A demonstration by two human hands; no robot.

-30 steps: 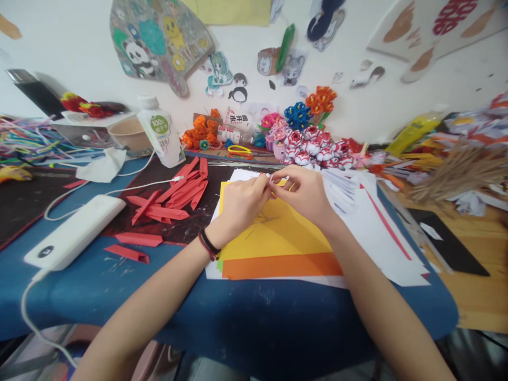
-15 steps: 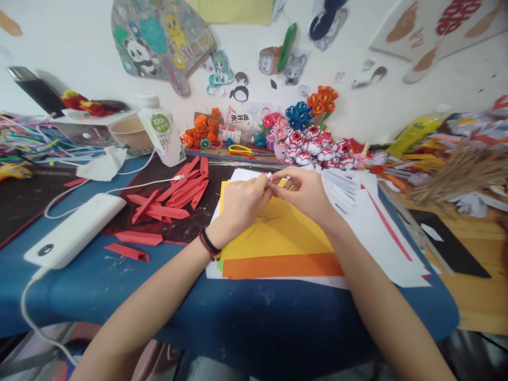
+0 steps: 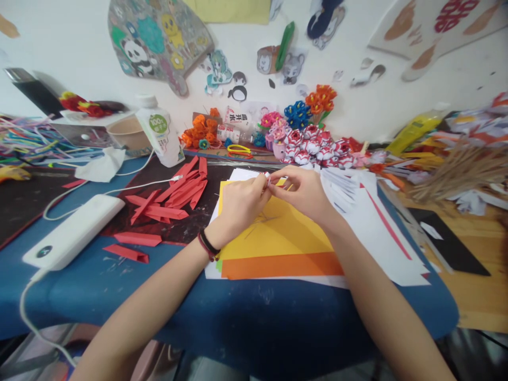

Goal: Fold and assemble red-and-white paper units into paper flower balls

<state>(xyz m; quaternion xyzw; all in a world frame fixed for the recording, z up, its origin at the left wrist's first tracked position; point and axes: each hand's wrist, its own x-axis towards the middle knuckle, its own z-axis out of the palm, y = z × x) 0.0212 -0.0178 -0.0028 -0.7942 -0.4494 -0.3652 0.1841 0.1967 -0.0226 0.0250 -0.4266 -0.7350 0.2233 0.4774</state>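
Note:
Both hands meet above a yellow paper sheet. My left hand is closed, its thumb and fingers pinching a small red and white paper piece. From the other side my right hand pinches the same piece; its far edge shows some red. Fingers cover most of it, so its full shape is hidden. Under the yellow sheet an orange sheet sticks out at the front. Folded red paper pieces lie in a pile left of my left hand. White paper strips rest right of my right hand.
Red and white paper flowers stand behind my hands, near yellow-handled scissors. A white bottle and a cabled power bank are at left. A ruler and brown sticks lie at right.
Both hands stay nearly in place, pinching the paper piece, with only slight finger movement. The whole view has shifted a little.

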